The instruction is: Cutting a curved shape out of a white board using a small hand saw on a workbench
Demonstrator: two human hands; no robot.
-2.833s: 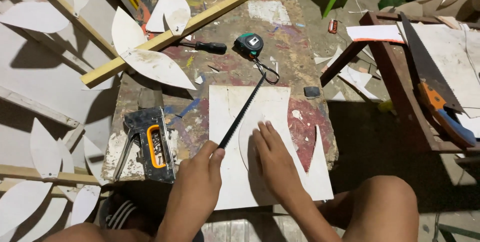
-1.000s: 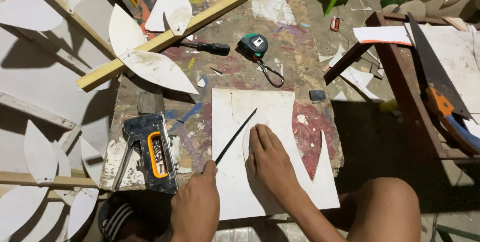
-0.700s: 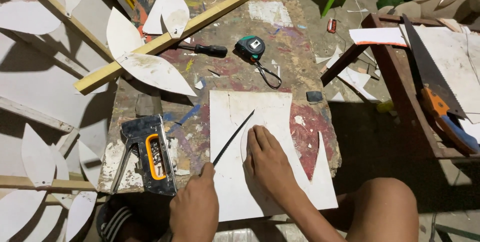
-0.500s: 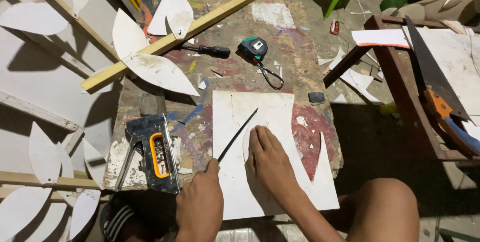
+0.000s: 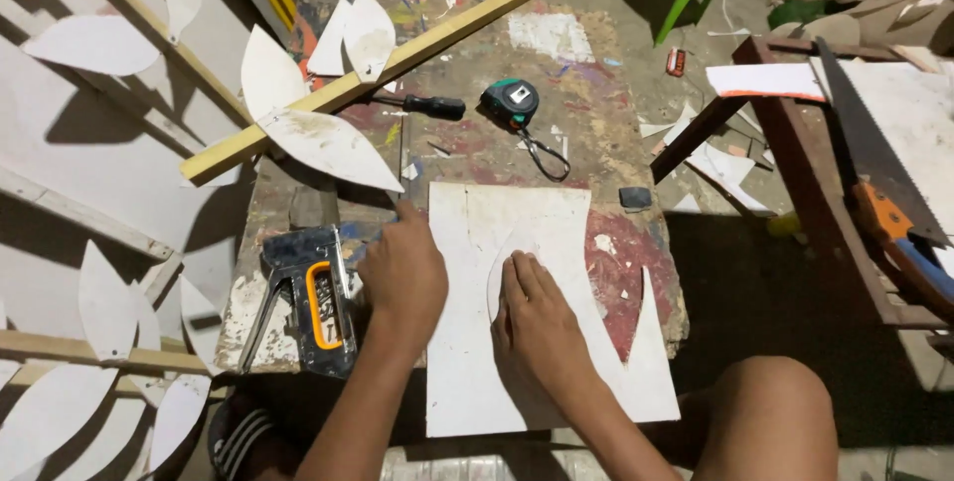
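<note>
Since the earlier frames the left hand (image 5: 402,277) has travelled up along the left edge of the white board (image 5: 542,342); the thin dark blade that slanted across the sheet before is now hidden, and I cannot tell whether the curled fingers hold it. Left hand: back facing the camera, fingers bent under, knuckles at the board's upper-left corner, just beside the stapler. Right hand (image 5: 542,327): unchanged in place, pressed flat on the middle of the board, fingers close together and pointing away from the body, holding nothing, fingertips at a faint curved outline on the sheet. Board lies on the paint-stained workbench (image 5: 596,93), near edge overhanging toward the person's bare knee (image 5: 765,411); a pointed leaf-shaped notch is cut out of its right side. Staple gun (image 5: 308,302), grey with orange handle, rests on the bench left of the left hand. Farther back on the bench: black-handled screwdriver (image 5: 422,105), tape measure (image 5: 510,101) with its strap loop trailing, and a long wooden batten (image 5: 397,59) lying diagonally with white leaf-shaped cutouts (image 5: 328,143) attached. Handsaw (image 5: 874,163) lies on the table to the right.
</note>
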